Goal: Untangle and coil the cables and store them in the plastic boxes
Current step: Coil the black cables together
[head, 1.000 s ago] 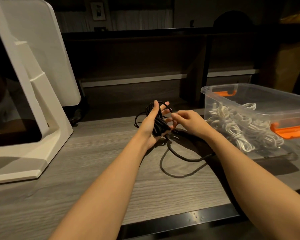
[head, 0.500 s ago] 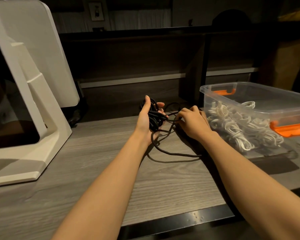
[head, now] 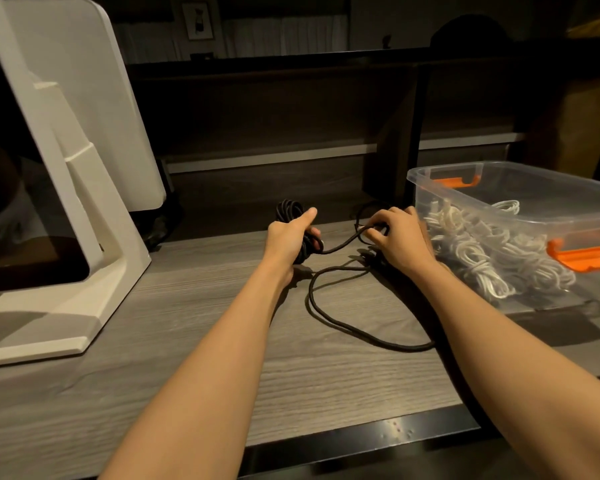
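Head view: a person's two bare forearms reach over a grey wood-grain table (head: 187,341).
Left hand (head: 291,237): fingers curled round a wound bundle of black cable (head: 343,327), thumb pointing up along the coil, near the middle of the table toward its far edge.
Right hand (head: 400,239): just right of the left one, fingers bent and pinching the free run of the same cable; what lies under the palm is hidden.
Cable slack: one strand spans the gap between the hands; below it a loose loop lies on the table toward the near edge and passes under the right forearm.
Plastic box (head: 499,174): clear, with orange latches, lid off, at the right edge of the table, just beside the right hand.
White cables (head: 482,258): many small coils piled inside the box.
White stand (head: 84,202): a large white device at the left edge, a dark screen on its left side.
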`<action>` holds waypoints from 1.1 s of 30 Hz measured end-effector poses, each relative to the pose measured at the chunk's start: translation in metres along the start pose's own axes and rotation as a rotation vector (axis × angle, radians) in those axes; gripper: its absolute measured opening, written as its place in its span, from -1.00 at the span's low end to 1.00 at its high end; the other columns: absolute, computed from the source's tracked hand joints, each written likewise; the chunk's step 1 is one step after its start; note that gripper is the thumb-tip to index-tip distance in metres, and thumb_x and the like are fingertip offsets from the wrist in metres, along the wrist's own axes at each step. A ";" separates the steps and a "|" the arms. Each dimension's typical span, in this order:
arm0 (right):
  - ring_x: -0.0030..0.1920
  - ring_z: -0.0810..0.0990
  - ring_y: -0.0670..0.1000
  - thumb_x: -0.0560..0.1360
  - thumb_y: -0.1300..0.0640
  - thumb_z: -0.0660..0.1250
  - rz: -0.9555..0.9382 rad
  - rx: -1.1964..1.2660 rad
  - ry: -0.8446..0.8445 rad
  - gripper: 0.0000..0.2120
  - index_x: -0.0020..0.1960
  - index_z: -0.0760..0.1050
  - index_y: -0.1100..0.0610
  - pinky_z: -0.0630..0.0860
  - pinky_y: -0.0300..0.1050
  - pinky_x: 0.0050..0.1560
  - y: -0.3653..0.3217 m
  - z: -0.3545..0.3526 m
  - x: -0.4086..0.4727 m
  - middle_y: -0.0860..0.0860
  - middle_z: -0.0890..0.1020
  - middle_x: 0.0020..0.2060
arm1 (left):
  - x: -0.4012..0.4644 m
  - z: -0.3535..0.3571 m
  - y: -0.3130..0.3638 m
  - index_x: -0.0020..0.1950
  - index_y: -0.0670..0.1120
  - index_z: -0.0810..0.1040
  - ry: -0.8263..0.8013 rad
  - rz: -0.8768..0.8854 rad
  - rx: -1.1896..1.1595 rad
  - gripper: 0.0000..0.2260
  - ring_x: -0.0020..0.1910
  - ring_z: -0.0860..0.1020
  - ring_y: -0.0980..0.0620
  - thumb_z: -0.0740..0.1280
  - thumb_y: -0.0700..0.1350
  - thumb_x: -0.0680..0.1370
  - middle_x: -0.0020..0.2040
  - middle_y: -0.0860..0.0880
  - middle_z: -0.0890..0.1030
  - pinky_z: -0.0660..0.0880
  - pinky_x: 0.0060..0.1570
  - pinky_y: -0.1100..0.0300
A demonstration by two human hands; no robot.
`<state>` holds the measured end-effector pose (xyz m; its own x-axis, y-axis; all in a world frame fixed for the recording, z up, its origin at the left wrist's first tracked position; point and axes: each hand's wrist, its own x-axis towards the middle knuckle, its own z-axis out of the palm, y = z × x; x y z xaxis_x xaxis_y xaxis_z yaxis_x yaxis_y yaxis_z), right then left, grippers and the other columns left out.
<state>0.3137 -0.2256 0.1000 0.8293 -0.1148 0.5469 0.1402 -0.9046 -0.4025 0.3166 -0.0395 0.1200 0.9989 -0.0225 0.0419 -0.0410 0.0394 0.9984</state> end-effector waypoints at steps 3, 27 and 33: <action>0.10 0.33 0.04 0.52 0.02 0.35 -0.093 0.036 0.007 -0.77 0.11 0.61 0.08 0.28 -0.04 0.08 -0.001 -0.004 0.000 0.00 0.58 0.00 | -0.001 -0.002 -0.002 -0.20 -0.06 0.69 -0.132 0.013 0.079 -0.74 -0.05 0.61 -0.03 0.32 0.00 0.59 -0.09 -0.04 0.70 0.50 0.19 0.06; 0.33 0.23 0.13 0.57 -0.18 0.19 0.000 -0.122 -0.320 -0.62 0.11 0.62 0.05 0.17 0.11 0.33 0.000 -0.007 0.004 -0.01 0.45 0.22 | -0.001 -0.006 0.001 -0.33 -0.12 0.43 -0.143 -0.172 -0.093 -0.74 -0.51 0.39 0.04 0.33 -0.20 0.56 -0.49 -0.02 0.40 0.40 -0.39 0.17; 0.22 0.31 0.06 0.59 0.14 0.25 -0.163 0.010 -0.116 -0.79 0.14 0.61 0.04 0.27 -0.10 0.18 -0.002 -0.006 0.003 0.00 0.50 0.17 | 0.004 -0.014 -0.002 -0.32 -0.13 0.42 -0.022 -0.203 -0.091 -0.76 -0.47 0.37 0.03 0.30 -0.22 0.56 -0.49 -0.03 0.41 0.38 -0.40 0.17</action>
<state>0.3130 -0.2262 0.1069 0.8520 0.0815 0.5172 0.2826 -0.9032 -0.3232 0.3212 -0.0260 0.1175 0.9856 -0.0610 -0.1579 0.1643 0.1214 0.9789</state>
